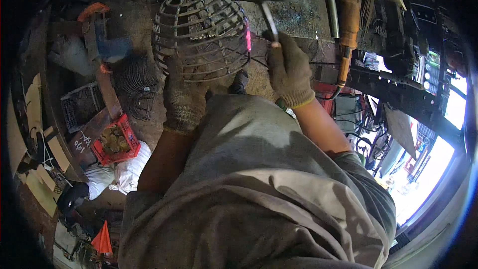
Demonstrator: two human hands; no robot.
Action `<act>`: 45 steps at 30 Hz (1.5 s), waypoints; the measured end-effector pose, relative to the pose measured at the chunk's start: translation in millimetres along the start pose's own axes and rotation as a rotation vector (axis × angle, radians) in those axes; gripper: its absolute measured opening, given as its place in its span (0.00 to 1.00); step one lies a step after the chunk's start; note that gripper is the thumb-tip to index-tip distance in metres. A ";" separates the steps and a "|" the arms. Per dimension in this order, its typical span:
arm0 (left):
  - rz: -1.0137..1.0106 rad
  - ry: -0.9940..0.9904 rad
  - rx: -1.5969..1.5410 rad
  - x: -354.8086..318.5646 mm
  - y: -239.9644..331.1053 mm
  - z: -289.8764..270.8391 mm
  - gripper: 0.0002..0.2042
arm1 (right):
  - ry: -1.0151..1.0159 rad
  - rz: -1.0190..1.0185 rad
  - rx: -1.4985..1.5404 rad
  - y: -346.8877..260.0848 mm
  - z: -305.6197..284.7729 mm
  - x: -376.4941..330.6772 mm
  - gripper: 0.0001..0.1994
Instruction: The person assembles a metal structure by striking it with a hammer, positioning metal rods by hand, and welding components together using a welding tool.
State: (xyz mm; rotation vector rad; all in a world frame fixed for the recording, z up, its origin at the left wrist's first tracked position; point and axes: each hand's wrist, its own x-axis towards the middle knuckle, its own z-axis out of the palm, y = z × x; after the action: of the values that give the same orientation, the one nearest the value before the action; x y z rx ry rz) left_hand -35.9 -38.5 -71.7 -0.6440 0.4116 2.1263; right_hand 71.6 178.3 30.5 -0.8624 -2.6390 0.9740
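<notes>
Near the middle of the frame, the gloved left hand point(183, 97) is clamped on the lower rim of a dome-shaped cage of welded metal strips point(201, 32). The gloved right hand point(289, 69) has its grip closed around a metal-handled hammer point(266, 5), whose head lies above the cage, top centre. At upper right lies an orange angle grinder point(348, 15).

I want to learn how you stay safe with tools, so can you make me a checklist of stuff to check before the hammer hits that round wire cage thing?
1. Left hand gripping the dome-shaped wire cage at its lower rim: ok.
2. Right hand closed round the hammer handle: ok.
3. Both hands gloved: ok.
4. Left hand's fingers away from where the hammer head sits, at the cage's top right: ok, they are at the opposite, lower side.
5. Cage resting steadily on something: cannot tell, its underside is hidden.
6. Orange angle grinder lying apart from the swing: probably ok, it lies off to the right.
</notes>
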 end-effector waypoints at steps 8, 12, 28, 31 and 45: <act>0.043 0.018 0.055 -3.9 -5.5 19.0 0.26 | 0.017 -0.116 -0.127 15.6 6.5 18.6 0.16; -0.216 -0.145 -0.384 7.6 2.8 -23.7 0.27 | 0.056 -0.054 -0.056 -7.5 -4.7 6.5 0.16; 0.009 -0.017 0.018 3.1 -2.9 -10.3 0.29 | 0.104 -0.201 -0.233 6.1 10.5 27.1 0.16; 0.014 -0.031 0.021 -1.9 -2.8 3.5 0.27 | 0.100 -0.089 -0.050 -8.7 -2.8 20.7 0.15; -0.023 -0.313 -0.033 0.6 1.8 -25.7 0.24 | 0.049 -0.126 -0.145 -25.2 -7.9 42.3 0.16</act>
State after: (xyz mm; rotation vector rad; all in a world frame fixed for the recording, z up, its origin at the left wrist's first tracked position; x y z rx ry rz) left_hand -29.9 -52.0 -92.8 -0.3229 0.1952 2.1691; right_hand 28.8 191.9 52.2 -0.7292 -2.7105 0.7296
